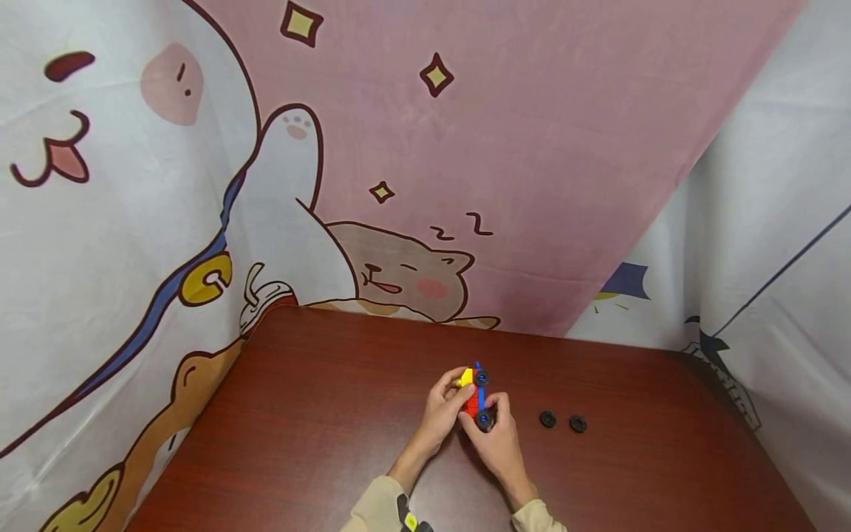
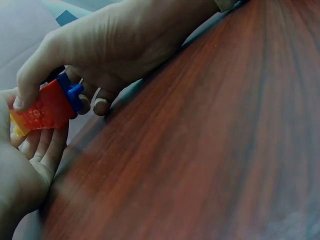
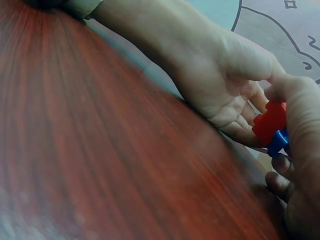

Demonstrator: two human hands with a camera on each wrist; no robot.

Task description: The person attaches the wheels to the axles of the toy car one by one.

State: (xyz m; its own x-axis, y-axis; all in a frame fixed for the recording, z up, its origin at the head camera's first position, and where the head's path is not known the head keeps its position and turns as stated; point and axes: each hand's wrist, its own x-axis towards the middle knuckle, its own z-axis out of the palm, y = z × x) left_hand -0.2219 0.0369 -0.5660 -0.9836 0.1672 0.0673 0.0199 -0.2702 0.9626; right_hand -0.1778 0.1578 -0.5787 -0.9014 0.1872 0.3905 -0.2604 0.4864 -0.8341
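Note:
Both hands hold a small toy car [image 1: 473, 403] of red, yellow and blue building blocks above the table. My left hand [image 1: 440, 408] grips its body from the left, thumb across the red blocks, by the yellow end. On the near end, my right hand [image 1: 500, 442] pinches around a black wheel [image 1: 483, 420] with a blue hub. A second wheel [image 1: 482, 377] shows at the far end of the same side. Red blocks [image 2: 47, 107] and a blue piece [image 2: 75, 95] appear between the hands in the left wrist view. Fingers hide part of the car.
Two loose black tyres [image 1: 547, 419] [image 1: 578, 423] lie on the dark red wooden table [image 1: 319, 414], right of the hands. Behind the table hangs a pink and white cloth [image 1: 545, 185] with cartoon animals, and more cloth borders both sides.

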